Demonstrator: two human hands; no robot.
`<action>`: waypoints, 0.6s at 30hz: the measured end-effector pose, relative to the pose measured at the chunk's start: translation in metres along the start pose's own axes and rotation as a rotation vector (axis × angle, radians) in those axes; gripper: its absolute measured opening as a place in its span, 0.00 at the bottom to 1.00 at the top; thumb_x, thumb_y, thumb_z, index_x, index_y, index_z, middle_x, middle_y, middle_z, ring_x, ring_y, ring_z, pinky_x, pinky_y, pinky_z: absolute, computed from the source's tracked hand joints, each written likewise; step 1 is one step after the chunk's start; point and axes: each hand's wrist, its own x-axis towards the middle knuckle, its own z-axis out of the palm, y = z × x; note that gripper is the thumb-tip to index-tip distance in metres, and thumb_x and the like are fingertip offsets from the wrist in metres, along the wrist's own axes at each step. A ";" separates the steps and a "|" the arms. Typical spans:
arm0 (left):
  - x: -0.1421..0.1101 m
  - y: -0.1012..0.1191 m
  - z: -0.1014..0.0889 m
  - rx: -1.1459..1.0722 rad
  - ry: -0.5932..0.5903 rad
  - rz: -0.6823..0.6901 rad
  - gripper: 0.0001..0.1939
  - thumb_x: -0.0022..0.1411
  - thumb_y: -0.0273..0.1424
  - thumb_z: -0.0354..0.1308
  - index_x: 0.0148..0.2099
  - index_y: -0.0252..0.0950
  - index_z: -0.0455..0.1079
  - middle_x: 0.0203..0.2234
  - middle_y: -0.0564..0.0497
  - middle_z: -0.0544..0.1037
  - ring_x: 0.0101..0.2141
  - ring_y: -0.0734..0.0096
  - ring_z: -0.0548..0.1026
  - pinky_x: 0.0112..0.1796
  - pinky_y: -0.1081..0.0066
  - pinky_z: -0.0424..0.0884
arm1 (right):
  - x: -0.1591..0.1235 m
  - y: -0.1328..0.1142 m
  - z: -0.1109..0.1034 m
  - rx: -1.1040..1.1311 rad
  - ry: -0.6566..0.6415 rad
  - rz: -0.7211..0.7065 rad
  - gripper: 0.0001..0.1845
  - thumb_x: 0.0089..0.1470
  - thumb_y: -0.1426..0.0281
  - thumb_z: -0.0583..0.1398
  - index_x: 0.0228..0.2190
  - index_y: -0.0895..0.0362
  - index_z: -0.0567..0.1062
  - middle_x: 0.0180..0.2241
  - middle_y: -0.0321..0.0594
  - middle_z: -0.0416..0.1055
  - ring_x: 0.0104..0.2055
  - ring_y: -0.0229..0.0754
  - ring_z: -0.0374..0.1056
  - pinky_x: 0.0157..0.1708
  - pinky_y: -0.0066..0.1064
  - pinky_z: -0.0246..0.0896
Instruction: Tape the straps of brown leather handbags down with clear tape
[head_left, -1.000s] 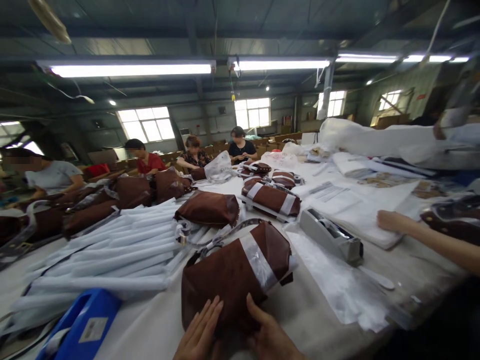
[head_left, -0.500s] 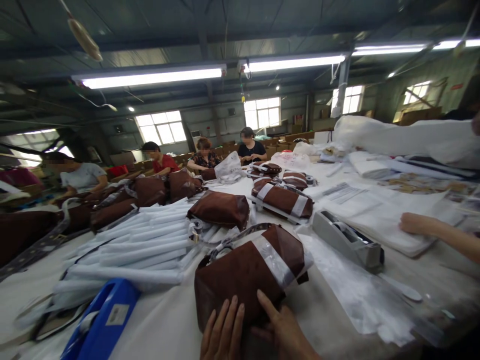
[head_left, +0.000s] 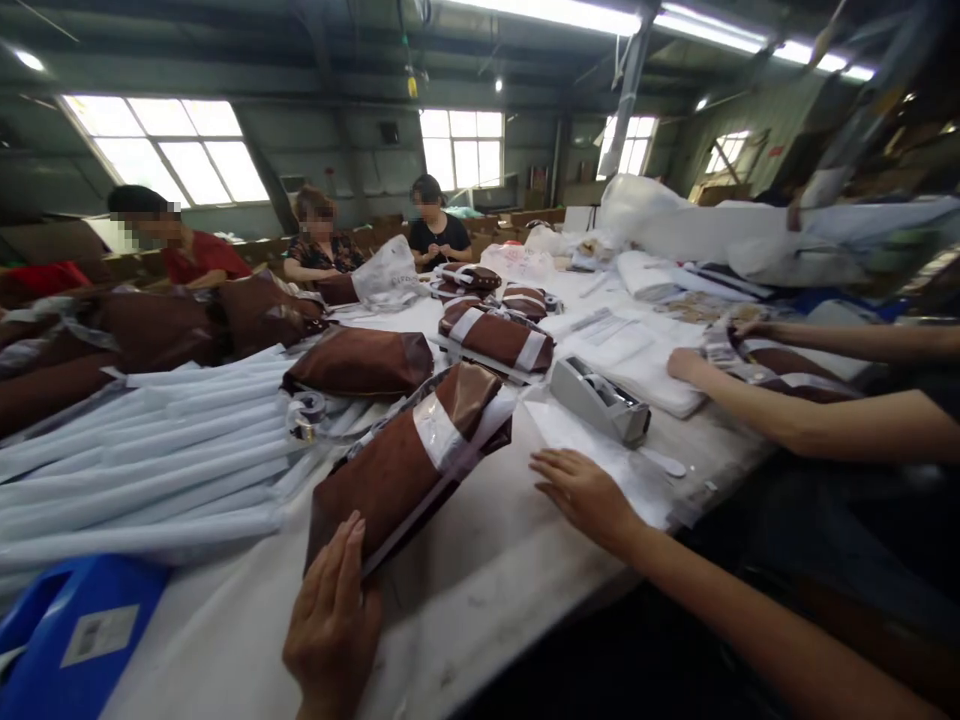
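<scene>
A brown leather bag (head_left: 405, 460) with a clear plastic band around its middle lies on the white table (head_left: 480, 590) in front of me. My left hand (head_left: 334, 620) lies flat on the bag's near corner, fingers stretched out. My right hand (head_left: 585, 492) rests open on a sheet of white paper (head_left: 600, 455) to the right of the bag, fingers spread, holding nothing. A grey tape dispenser (head_left: 598, 398) stands just beyond that hand.
Rolled white paper tubes (head_left: 150, 460) lie at left, a blue box (head_left: 71, 625) at the near left corner. More brown bags (head_left: 360, 362) sit further back. A co-worker's arms (head_left: 787, 410) reach in from the right; three people sit at the far end.
My right hand has left the bag and moved right onto the white paper. My left hand stays on the bag. The view has swung right and downward.
</scene>
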 end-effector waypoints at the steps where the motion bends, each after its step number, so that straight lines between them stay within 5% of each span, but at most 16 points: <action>1: -0.001 0.000 0.000 -0.005 0.004 -0.017 0.36 0.60 0.21 0.58 0.69 0.39 0.57 0.57 0.48 0.75 0.53 0.63 0.75 0.59 0.64 0.66 | -0.002 0.020 -0.003 -0.154 0.017 0.010 0.17 0.61 0.70 0.59 0.52 0.56 0.76 0.59 0.49 0.69 0.63 0.57 0.61 0.63 0.54 0.55; 4: -0.001 0.001 0.001 -0.005 0.010 -0.016 0.36 0.59 0.21 0.59 0.69 0.40 0.58 0.57 0.49 0.75 0.53 0.62 0.75 0.59 0.65 0.65 | -0.003 0.065 -0.004 -0.421 -0.026 0.053 0.17 0.57 0.72 0.64 0.49 0.56 0.78 0.61 0.52 0.65 0.66 0.64 0.56 0.60 0.62 0.56; 8: 0.001 0.004 0.000 -0.012 -0.008 0.010 0.36 0.60 0.21 0.58 0.69 0.39 0.57 0.57 0.49 0.74 0.53 0.64 0.75 0.59 0.66 0.64 | 0.005 0.084 -0.003 -0.371 -0.047 -0.016 0.08 0.60 0.70 0.61 0.36 0.53 0.82 0.52 0.44 0.76 0.60 0.56 0.65 0.58 0.53 0.63; 14: 0.000 0.004 -0.001 -0.005 -0.005 -0.016 0.36 0.60 0.21 0.57 0.69 0.40 0.57 0.58 0.50 0.74 0.53 0.64 0.75 0.60 0.66 0.64 | 0.010 0.046 -0.007 -0.017 0.119 0.039 0.10 0.62 0.68 0.58 0.36 0.50 0.82 0.49 0.40 0.78 0.57 0.51 0.70 0.62 0.53 0.57; 18: 0.001 0.004 -0.001 0.004 0.010 -0.014 0.36 0.60 0.22 0.58 0.69 0.40 0.57 0.56 0.49 0.75 0.52 0.64 0.76 0.59 0.67 0.65 | -0.016 -0.004 -0.008 0.296 0.011 0.154 0.12 0.61 0.62 0.58 0.37 0.49 0.82 0.48 0.39 0.78 0.53 0.50 0.72 0.59 0.46 0.61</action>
